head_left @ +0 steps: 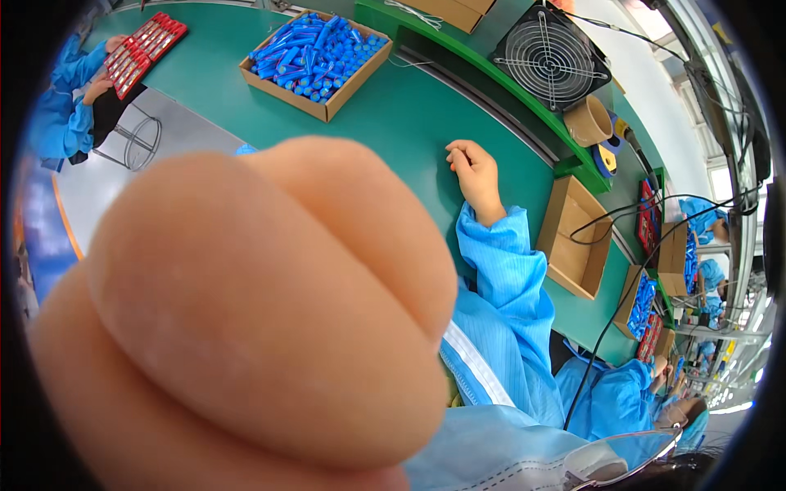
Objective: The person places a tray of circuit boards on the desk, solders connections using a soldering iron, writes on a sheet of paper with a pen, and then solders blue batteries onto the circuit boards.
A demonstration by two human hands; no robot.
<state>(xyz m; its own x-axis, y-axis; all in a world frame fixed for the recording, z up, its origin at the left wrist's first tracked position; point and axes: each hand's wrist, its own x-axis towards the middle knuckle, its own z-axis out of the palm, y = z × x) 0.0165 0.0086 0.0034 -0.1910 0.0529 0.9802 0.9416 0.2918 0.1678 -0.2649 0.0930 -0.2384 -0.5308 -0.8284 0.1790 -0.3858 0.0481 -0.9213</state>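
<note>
Left of the carton [575,245], the right hand [480,178] half-curls, contents unclear; farther left looms the left hand [270,319], openness and grip indiscernible. Blue cylindrical cells [311,59] lie up-left of the carton.

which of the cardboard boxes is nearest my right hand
The shallow brown box beside your right sleeve, its bare inside showing; the others, such as the carton heaped with blue cylinders, lie farther from your right hand.

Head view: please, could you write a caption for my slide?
Left hand close to the lens, right hand curled at the green bench, blue cylinders filling a cardboard box beyond.
</note>
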